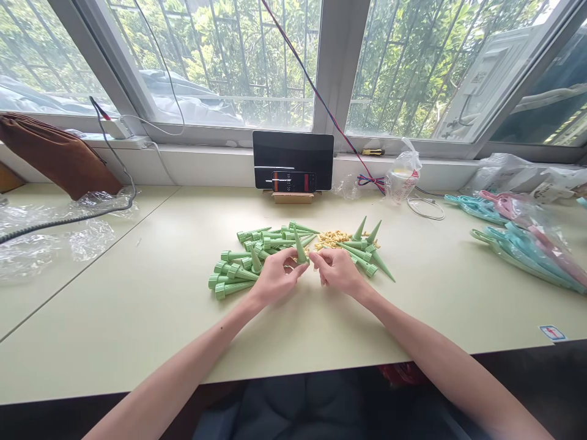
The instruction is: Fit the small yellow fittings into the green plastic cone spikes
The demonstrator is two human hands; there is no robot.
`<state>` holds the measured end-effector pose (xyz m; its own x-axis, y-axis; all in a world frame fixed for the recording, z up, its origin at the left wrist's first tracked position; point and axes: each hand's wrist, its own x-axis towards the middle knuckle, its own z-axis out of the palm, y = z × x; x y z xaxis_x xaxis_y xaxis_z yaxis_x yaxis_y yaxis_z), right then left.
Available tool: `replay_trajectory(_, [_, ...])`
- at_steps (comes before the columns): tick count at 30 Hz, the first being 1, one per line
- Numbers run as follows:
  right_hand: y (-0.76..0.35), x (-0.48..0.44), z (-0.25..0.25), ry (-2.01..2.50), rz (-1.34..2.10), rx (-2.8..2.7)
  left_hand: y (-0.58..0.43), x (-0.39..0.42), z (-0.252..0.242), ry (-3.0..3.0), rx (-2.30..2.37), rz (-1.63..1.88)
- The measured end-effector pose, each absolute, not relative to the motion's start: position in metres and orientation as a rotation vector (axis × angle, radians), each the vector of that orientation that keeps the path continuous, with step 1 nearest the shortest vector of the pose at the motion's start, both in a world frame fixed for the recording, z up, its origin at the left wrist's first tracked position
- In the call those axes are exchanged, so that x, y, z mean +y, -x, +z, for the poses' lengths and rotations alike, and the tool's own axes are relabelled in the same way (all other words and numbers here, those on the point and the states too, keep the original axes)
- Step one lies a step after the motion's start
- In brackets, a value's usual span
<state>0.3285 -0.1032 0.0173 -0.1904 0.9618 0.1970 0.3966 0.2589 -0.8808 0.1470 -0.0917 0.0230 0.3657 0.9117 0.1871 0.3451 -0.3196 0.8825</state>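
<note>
My left hand (pixel 274 280) pinches a green plastic cone spike (pixel 299 247) that points upward. My right hand (pixel 337 271) is closed close beside it, fingertips pinched near the spike's base; what it holds is too small to make out. A pile of green spikes (pixel 238 269) lies to the left of my hands, and a smaller group of green spikes (pixel 367 250) lies to the right, two of them upright. A heap of small yellow pieces (pixel 334 237) sits just behind my hands on the pale table (pixel 137 305).
A dark tablet (pixel 293 159) and a phone (pixel 293 181) stand on a wooden stand against the windowsill. Blue and pink plastic items in bags (pixel 527 244) lie at right. A knotted plastic bag (pixel 402 174), cables, a brown pouch (pixel 55 153) and clear wrap (pixel 68 235) lie around.
</note>
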Motion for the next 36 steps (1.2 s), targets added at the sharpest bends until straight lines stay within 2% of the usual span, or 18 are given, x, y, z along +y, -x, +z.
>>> replay_trajectory(18, [-0.3264,-0.1026,0.0174,1.014,0.916,-1.59,-0.1459,-0.0912,0.0221,-1.86,1.076,0.929])
replay_trajectory(36, [-0.328,-0.1043,0.0202,1.109,0.857,-1.652,-0.1467,-0.0926,0.0225,-1.919,1.049,0.896])
